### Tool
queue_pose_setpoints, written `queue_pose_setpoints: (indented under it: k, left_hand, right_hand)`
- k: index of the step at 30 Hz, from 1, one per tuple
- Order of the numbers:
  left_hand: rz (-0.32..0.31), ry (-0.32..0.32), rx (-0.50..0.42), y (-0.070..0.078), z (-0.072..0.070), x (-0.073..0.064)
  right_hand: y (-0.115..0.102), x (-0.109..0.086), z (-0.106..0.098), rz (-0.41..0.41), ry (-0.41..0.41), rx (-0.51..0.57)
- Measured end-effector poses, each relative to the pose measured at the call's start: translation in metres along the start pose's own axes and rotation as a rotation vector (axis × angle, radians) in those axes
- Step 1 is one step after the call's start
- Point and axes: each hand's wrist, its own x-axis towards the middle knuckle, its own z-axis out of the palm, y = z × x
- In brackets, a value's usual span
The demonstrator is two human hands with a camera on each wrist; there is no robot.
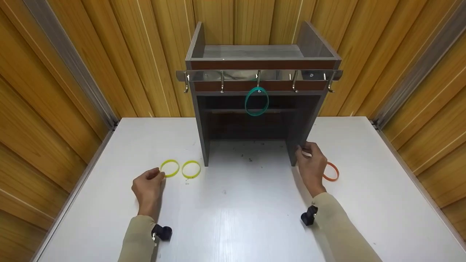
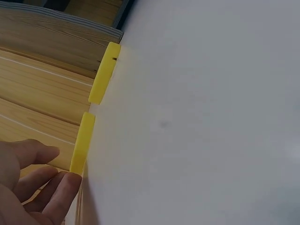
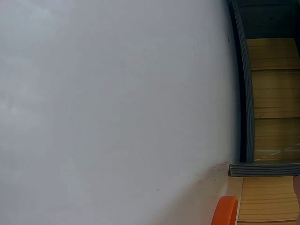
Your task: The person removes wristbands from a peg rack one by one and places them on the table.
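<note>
My left hand (image 1: 148, 187) is at the left part of the table, its fingertips right at the near edge of a yellow wristband-like ring (image 1: 170, 168). In the left wrist view, the thumb (image 2: 44, 153) stands apart from the ring, while one fingertip meets its lower end. A second yellow ring (image 1: 191, 169) lies just to the right. My right hand (image 1: 312, 165) rests with bent fingers against the outer side of the grey shelf unit (image 1: 202, 134). Beside its wrist is an orange ring (image 1: 332, 171), partly hidden by the hand. The right wrist view catches only a sliver of this hand.
A metal hook rail (image 1: 278, 75) runs across the shelf's front, with a teal ring (image 1: 246, 105) hanging from its middle hook. Wood-patterned walls (image 1: 153, 54) enclose the white table (image 1: 233, 218) at the back and sides. Small dark specks lie around the shelf's base.
</note>
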Motion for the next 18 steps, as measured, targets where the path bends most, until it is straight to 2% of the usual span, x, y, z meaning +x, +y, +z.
queue_pose_setpoints:
  k: [5,18]
  left_hand:
    - [0.07,-0.01,0.02,0.006,0.003,-0.003]
    - [0.177,-0.054,-0.061,0.034,0.02,-0.008]
  right_hand:
    - [0.0,0.0,0.0,-0.006,0.006,-0.013]
    - [0.0,0.001,0.0,-0.004,0.007,-0.037]
